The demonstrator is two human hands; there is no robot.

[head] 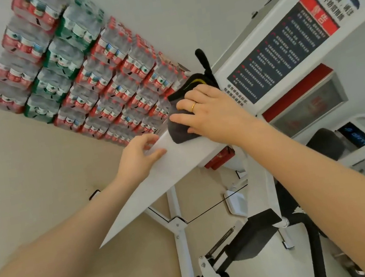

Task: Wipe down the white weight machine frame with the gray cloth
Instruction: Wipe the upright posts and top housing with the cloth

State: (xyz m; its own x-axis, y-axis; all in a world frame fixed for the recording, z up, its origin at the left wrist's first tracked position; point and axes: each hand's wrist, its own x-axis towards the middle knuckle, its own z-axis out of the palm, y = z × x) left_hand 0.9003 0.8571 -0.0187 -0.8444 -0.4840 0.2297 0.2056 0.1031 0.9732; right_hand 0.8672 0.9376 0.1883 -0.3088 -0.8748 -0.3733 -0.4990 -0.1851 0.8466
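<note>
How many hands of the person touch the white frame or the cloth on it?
2. The left hand grips the edge of the white frame; the right hand presses the gray cloth onto it.

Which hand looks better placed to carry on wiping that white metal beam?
The right hand, probably. It already presses the gray cloth flat on the white weight machine frame, so it can simply slide on. The left hand holds no cloth; its fingers only grip the beam's edge, likely steadying.
</note>
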